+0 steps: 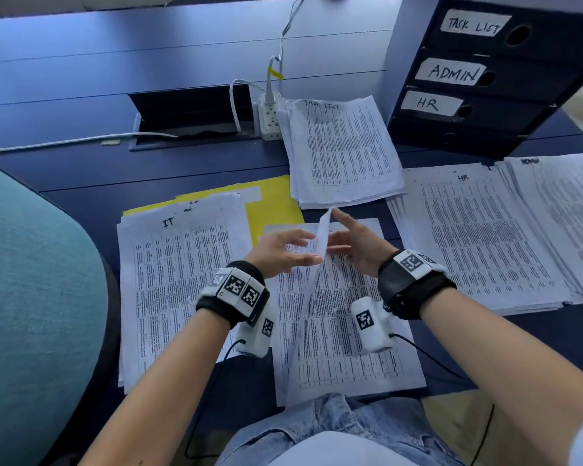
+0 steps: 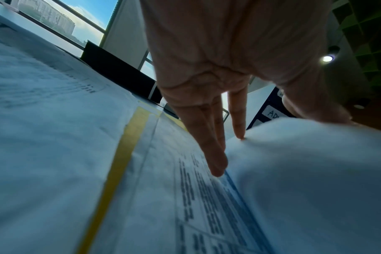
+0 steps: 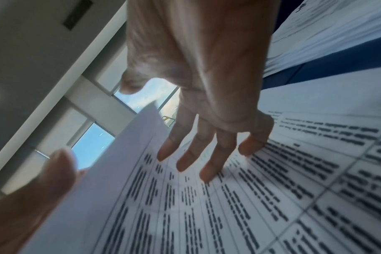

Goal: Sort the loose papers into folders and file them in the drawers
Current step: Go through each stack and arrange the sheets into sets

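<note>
**Two hands lifting one sheet off the centre stack; five paper piles on the desk**

Dark blue desk with five paper piles. Pile 1: stack headed "IT", left of centre, lying on a yellow folder; one folder visible. Pile 2: centre stack directly in front of the person. Pile 3: stack headed "TASK LIST", behind the centre stack. Pile 4: stack headed "HR" on the right. Pile 5: far-right stack overlapping the HR stack's edge; its heading is too blurred to read.

One loose sheet stands raised on edge above the centre stack, between the two hands. Left hand: fingers nearly straight, fingertips touching the sheet's left face, thumb lying along its top edge; not curled round it. Right hand: fingers spread and relaxed beside the sheet's right face, index pointing up near the sheet's top corner, released, gripping nothing.

One black drawer unit at the back right, four drawers: three labelled "TASK LIST", "ADMIN", "HR", the lowest with no readable label. All four closed.

One white power strip beside an open cable hatch. One teal chair back at the left.
</note>
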### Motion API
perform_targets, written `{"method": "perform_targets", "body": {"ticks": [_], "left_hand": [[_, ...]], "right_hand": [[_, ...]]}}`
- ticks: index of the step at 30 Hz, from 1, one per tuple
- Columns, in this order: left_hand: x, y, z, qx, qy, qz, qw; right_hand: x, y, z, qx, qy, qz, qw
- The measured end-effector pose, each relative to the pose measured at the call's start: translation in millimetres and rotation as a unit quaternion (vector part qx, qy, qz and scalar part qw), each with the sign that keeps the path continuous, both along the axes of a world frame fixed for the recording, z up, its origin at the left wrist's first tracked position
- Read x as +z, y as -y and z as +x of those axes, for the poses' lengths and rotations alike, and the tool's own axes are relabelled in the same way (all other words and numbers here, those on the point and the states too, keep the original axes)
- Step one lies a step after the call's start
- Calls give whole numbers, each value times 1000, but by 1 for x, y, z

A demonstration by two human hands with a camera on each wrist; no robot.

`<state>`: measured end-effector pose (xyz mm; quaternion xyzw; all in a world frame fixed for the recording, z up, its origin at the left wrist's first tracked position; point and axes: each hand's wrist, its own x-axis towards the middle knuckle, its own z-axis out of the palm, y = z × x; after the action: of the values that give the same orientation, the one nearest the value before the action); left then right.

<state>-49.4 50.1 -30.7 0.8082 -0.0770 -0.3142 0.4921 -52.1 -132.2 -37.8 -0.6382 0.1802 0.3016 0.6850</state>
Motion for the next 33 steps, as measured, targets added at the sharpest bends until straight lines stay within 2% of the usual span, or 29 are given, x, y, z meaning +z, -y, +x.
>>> {"method": "perform_targets", "body": {"ticks": [5, 8, 13, 21, 24, 29, 33], "left_hand": [[-2, 9, -5, -3, 35, 20, 999], [-5, 12, -7, 5, 51, 30, 998], [-5, 9, -11, 33, 62, 13, 997], [-6, 11, -16, 43, 127, 45, 990], [-6, 11, -16, 45, 151, 53, 986], [-9, 8, -16, 66, 126, 11, 990], [-8, 6, -15, 76, 96, -18, 992]], "right_hand": [[2, 10, -3, 47, 23, 26, 998], [-4, 9, -6, 13, 36, 47, 998], [-14, 2, -7, 1, 81, 4, 997], [-18, -3, -9, -20, 97, 2, 995], [-16, -4, -8, -23, 78, 3, 997], [-8, 0, -6, -30, 31, 34, 998], [-3, -1, -7, 7, 23, 20, 1000]]}}
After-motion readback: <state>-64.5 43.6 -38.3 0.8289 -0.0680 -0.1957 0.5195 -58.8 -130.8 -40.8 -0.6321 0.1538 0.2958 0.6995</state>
